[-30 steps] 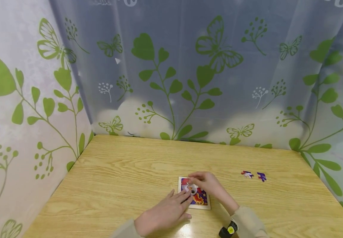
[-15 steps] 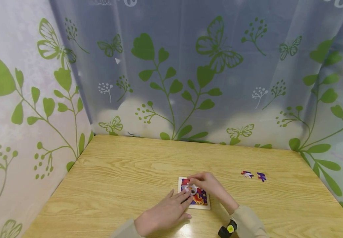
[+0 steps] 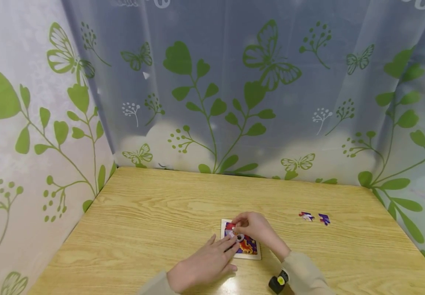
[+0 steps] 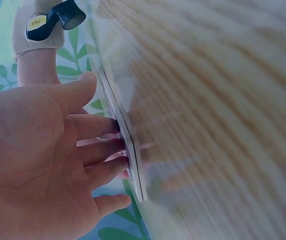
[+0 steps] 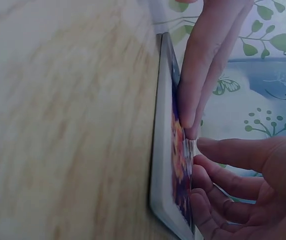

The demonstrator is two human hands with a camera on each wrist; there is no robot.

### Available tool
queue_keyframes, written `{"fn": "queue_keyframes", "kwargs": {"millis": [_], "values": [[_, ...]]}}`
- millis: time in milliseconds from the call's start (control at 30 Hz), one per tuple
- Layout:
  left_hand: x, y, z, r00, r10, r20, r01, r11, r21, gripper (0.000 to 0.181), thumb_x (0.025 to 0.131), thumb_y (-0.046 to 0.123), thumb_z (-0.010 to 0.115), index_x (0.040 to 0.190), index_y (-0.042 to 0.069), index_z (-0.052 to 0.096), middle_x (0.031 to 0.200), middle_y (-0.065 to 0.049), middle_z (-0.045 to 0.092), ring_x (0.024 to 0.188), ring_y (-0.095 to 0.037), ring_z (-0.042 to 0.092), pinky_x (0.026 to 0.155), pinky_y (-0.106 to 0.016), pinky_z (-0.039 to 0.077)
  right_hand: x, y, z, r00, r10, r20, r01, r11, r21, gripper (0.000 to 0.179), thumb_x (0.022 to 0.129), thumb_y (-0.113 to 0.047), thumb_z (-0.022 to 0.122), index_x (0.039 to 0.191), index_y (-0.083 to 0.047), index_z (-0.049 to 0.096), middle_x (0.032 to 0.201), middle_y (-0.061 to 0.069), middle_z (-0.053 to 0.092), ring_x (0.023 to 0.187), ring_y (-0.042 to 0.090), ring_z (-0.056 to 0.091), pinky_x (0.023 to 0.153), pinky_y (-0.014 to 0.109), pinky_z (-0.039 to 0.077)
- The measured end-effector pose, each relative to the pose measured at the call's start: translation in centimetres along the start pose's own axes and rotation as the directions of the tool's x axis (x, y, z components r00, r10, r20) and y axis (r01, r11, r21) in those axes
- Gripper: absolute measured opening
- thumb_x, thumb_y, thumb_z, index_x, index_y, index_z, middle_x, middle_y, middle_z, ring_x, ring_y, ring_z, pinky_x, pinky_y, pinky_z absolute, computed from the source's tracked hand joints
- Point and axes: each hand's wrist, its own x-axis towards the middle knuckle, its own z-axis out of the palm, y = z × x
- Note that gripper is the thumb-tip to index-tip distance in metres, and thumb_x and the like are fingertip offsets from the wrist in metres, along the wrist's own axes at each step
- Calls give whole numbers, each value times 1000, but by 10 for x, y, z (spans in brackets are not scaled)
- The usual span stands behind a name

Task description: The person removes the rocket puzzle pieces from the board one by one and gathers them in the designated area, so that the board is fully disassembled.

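White-edged puzzle (image 3: 249, 248) could slide if the straight-fingered left hand (image 3: 212, 258) lifts; whether the right hand (image 3: 258, 228) pinches anything, I cannot tell.

Small picture puzzle (image 3: 248, 246), squarish, lying flat, lower middle of the head view, just right of centre. Pale border (image 3: 258, 252) all round; picture in purple, red, white and fiery orange, yellow stars at lower right. Middle and upper right partly covered, so can't tell how complete it is. Shows edge-on as a thin slab: left of centre in the left wrist view, centre to bottom in the right wrist view. Two loose pieces, flat, side by side, near but apart, lower right of head view: red-white-purple piece (image 3: 306, 216) on the left, mostly purple piece (image 3: 324, 219) on the right.
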Motion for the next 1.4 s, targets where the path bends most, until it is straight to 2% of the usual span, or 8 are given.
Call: {"fn": "queue_keyframes", "kwargs": {"millis": [333,467,733,833,933,1100,1233,1400], "values": [[0,-1,0,1000,-4,3,4,1000,5,62,106,47,46,155,10,42,163,-7,32,151,-23,30,120,-54,30,7,-5,2,997,69,-24,-71,996,-57,14,82,-12,83,93,-10,74,79,-4,64,70,10,55,65,27,47],[0,-1,1,1000,-3,2,3,1000,14,62,106,47,46,155,10,41,163,-7,32,151,-23,31,120,-54,30,9,-4,2,997,72,-24,-73,997,-15,11,86,-10,80,94,-9,73,82,-2,67,73,11,58,65,27,50],[-1,0,-2,1000,-7,2,7,1000,21,64,105,49,45,155,10,41,163,-7,33,151,-22,30,120,-54,31,11,3,0,999,5,-39,-2,997,73,4,91,-9,75,94,-7,74,85,1,71,77,12,64,64,25,54],[-2,0,-3,1000,-12,6,12,1000,12,64,105,49,45,156,11,40,163,-6,32,151,-22,30,120,-53,30,12,6,-1,998,23,-65,-15,993,116,5,91,-10,74,95,-7,75,87,2,72,78,12,65,66,26,54],[-1,0,-3,1000,-15,13,15,1000,-4,63,105,49,45,156,11,40,164,-6,32,151,-22,29,121,-53,29,13,9,-4,994,66,-89,-46,976,212,9,93,-9,73,99,-3,75,91,6,74,80,15,68,69,29,58],[0,0,-3,1000,-15,28,15,999,-31,62,106,48,44,156,11,39,164,-5,30,152,-22,29,121,-53,29,13,14,-12,987,119,-107,-68,917,393,17,96,-6,69,107,7,71,100,18,73,83,24,73,74,34,63],[0,-1,-4,999,-13,32,14,999,-42,62,106,48,43,156,12,39,165,-5,29,152,-22,28,121,-54,29,11,18,-19,980,156,-124,-84,888,452,19,98,-3,65,111,10,69,102,19,71,79,23,73,73,35,63],[0,-2,-3,1000,-6,19,6,999,-43,61,107,45,44,156,11,39,164,-6,30,151,-22,29,121,-54,28,7,19,-28,975,173,-143,-91,886,454,20,99,-2,62,113,11,68,103,21,70,77,22,73,73,36,63]]}}
